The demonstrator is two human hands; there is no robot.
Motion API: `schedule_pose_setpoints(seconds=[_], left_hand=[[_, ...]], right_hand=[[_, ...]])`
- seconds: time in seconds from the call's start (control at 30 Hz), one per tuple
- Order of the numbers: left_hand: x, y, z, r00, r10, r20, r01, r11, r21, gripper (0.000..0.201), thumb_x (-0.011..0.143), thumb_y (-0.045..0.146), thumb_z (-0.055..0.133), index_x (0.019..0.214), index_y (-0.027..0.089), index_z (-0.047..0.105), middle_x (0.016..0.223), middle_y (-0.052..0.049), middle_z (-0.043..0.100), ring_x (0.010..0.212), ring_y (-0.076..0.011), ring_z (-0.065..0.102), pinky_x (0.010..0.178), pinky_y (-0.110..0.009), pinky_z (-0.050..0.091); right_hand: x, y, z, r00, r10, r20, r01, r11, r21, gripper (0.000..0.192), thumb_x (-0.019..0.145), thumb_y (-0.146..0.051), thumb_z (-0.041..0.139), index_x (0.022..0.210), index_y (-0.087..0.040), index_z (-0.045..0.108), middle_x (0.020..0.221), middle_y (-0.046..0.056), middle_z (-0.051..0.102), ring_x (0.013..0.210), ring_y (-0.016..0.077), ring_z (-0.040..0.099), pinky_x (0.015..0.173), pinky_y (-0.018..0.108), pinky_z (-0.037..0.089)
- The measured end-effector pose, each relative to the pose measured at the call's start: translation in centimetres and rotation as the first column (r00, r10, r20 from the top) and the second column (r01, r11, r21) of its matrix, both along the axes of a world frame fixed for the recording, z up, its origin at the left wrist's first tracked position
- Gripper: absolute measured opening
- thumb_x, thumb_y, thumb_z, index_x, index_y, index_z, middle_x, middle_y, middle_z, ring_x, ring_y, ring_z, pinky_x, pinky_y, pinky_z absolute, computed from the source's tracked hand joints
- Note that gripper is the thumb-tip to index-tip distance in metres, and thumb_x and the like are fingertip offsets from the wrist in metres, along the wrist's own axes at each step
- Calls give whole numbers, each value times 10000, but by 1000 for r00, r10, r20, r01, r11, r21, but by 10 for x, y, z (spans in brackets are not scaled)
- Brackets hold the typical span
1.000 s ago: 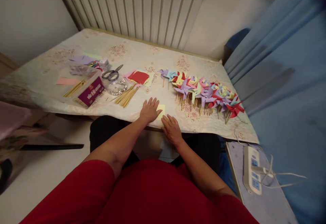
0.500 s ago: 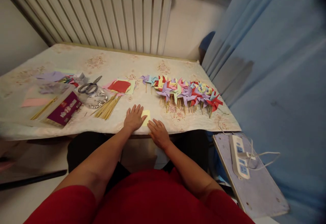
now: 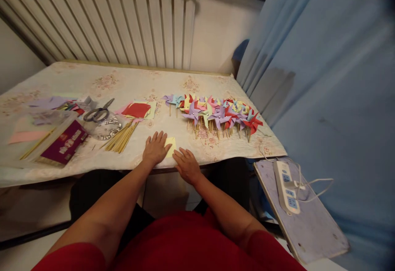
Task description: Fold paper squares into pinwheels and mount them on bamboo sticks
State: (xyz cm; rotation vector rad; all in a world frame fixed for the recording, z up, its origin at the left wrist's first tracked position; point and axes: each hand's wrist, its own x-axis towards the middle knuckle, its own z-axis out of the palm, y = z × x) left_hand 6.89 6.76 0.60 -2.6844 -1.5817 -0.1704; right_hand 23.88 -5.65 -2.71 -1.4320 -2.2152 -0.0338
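A small yellow square of paper lies flat near the table's front edge. My left hand rests palm down at its left side, fingers spread and the thumb on the paper. On the other side my right hand lies flat, its fingertips at the paper's lower right edge. Left of my hands is a bundle of thin sticks, with red paper squares just behind it. Many finished paper pinwheels on sticks lie grouped to the right.
Scissors lie beside a clear bag of silvery pins. A purple-labelled packet sits at the front left, near lilac paper. A power strip with cables rests on a board at the right, beside a blue curtain.
The view has shifted, so the table's contents appear further left. Both hands stay flat at the yellow paper with almost no change in pose.
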Motion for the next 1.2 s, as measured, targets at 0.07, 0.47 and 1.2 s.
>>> schedule_pose_setpoints(seconds=[0.07,0.47,1.2], left_hand=[[0,1,-1,1000,0,-1,0,1000,-1,661,994,520,273,1543,162,357,1630,-115,310,1517,-314,207,1198,-526,173],[-1,3,-4,1000,-7,18,7,1000,4,674,988,525,269,1531,141,376,1625,-119,319,1510,-318,217,1191,-536,183],[-1,-1,3,1000,-1,29,1,1000,-8,639,992,507,296,1532,176,382,1623,-116,325,1512,-316,222,1198,-526,173]], right_hand=[[0,0,0,1000,-1,4,1,1000,2,532,943,-272,602,1450,-187,468,1509,90,496,1454,298,332,1190,517,272],[1,2,-3,1000,-1,11,1,1000,-2,521,953,-289,584,1452,-190,468,1516,88,489,1459,293,326,1193,510,270],[0,1,-3,1000,-19,24,19,1000,-15,537,948,-287,598,1460,-205,457,1514,92,491,1462,287,330,1196,515,270]])
